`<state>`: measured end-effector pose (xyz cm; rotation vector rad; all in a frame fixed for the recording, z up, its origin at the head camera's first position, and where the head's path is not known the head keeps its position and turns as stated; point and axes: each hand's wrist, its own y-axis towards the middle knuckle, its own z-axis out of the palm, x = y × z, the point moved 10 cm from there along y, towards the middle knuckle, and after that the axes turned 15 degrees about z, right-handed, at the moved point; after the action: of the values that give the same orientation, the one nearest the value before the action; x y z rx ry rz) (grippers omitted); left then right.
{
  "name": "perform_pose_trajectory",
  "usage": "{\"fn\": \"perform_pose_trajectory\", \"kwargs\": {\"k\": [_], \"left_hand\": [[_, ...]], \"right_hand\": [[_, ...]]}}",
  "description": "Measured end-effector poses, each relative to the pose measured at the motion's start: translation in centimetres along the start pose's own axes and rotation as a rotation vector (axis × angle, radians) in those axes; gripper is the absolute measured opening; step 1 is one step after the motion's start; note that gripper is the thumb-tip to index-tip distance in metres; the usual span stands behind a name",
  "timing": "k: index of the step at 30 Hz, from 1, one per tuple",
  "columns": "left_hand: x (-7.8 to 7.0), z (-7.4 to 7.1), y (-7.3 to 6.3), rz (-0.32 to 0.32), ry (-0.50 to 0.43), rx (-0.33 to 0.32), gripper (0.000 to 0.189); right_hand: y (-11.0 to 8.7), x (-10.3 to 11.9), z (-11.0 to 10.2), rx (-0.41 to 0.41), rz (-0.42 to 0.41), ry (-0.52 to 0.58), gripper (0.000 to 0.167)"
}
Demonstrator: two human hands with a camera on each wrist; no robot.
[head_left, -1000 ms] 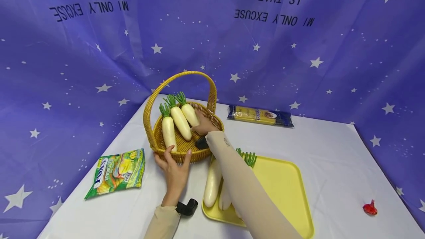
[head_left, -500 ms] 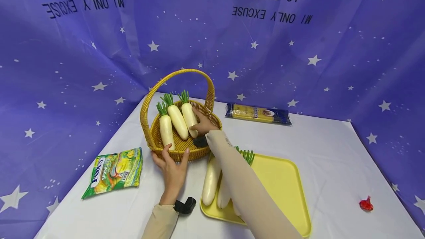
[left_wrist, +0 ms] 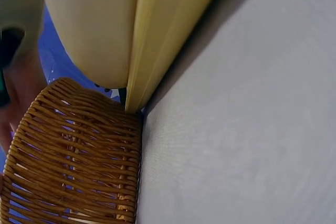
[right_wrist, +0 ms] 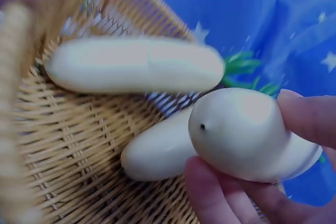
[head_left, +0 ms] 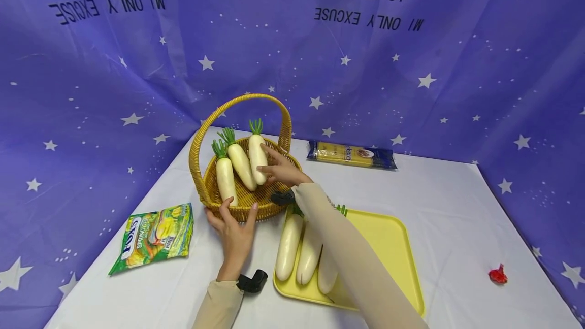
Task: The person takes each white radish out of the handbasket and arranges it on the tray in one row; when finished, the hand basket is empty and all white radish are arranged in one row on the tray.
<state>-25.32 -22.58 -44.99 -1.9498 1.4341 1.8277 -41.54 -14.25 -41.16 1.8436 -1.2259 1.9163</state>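
In the head view, my right hand (head_left: 284, 170) pinches a white radish (head_left: 257, 149) with green stalks, at the right of the wicker basket (head_left: 269, 211). The right wrist view shows its blunt tip tilted up toward the camera, thumb (right_wrist: 310, 119) on one side and fingers on the other. Two more white radishes lie in the basket, a left one (head_left: 225, 179) and a middle one (head_left: 242, 166). My left hand (head_left: 236, 240) holds the basket's front rim, fingertips over the edge. In the left wrist view, the basket's woven side (left_wrist: 79, 156) shows; most of that hand is hidden.
A yellow tray (head_left: 393, 237) right of the basket bears several white radishes (head_left: 289, 248), partly under my right forearm. A green candy bag (head_left: 155, 237) lies left, a pasta packet (head_left: 349, 155) behind, a small red object (head_left: 498, 274) far right. A purple starred cloth encloses the table.
My right hand has shifted the right-hand radish from a slant to nearly upright, apart from the middle one. My left hand keeps its hold on the rim. The head view has shifted slightly.
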Motion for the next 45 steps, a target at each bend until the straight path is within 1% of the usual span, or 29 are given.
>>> {"fn": "perform_pose_trajectory", "kwargs": {"k": [2, 4, 8, 12, 14, 16, 19, 22, 27, 31, 35, 40, 43, 45], "left_hand": [[0.0, 0.0, 0.0, -0.004, 0.000, -0.001, 0.061], [0.0, 0.0, 0.0, -0.009, -0.003, 0.004, 0.062], [0.1, 0.0, -0.1, -0.029, -0.003, 0.018, 0.062], [0.3, -0.1, -0.3, -0.041, 0.003, 0.019, 0.062], [0.3, -0.1, -0.3, -0.045, 0.001, 0.023, 0.063], [0.4, 0.0, -0.3, -0.050, -0.004, 0.031, 0.063], [0.4, 0.0, -0.3, -0.056, -0.008, 0.037, 0.064], [0.5, 0.0, -0.2, -0.055, -0.009, 0.038, 0.064], [0.6, 0.1, -0.3, -0.064, -0.018, 0.051, 0.064], [0.7, 0.3, -0.4, -0.064, -0.021, 0.057, 0.065], [0.7, 0.4, -0.3, -0.058, -0.024, 0.058, 0.065], [0.7, 0.6, -0.3, -0.066, -0.029, 0.064, 0.065], [0.6, 0.7, -0.3, -0.070, -0.030, 0.064, 0.065], [0.6, 0.6, -0.3, -0.068, -0.028, 0.060, 0.065]], "right_hand": [[-0.8, -0.1, -0.3, 0.010, -0.035, 0.021, 0.068], [-2.3, -0.1, -0.5, 0.020, -0.073, 0.034, 0.067], [-6.1, -0.5, -0.4, 0.062, -0.135, 0.070, 0.066], [-10.0, -2.0, -0.8, 0.088, -0.153, 0.117, 0.067], [-11.7, -3.1, -1.3, 0.073, -0.145, 0.128, 0.067], [-13.5, -4.2, -2.0, 0.039, -0.134, 0.118, 0.067], [-15.7, -6.0, -3.1, -0.025, -0.116, 0.080, 0.067], [-17.6, -7.8, -4.1, -0.086, -0.111, 0.043, 0.068], [-20.3, -11.2, -5.6, -0.202, -0.071, -0.004, 0.070], [-22.0, -13.6, -6.2, -0.265, -0.015, 0.001, 0.072], [-23.4, -15.7, -6.5, -0.308, 0.040, 0.021, 0.073], [-25.0, -18.0, -6.5, -0.376, 0.116, 0.044, 0.074], [-25.6, -19.1, -6.2, -0.403, 0.154, 0.055, 0.074], [-25.9, -19.6, -5.9, -0.411, 0.174, 0.042, 0.074]]}}
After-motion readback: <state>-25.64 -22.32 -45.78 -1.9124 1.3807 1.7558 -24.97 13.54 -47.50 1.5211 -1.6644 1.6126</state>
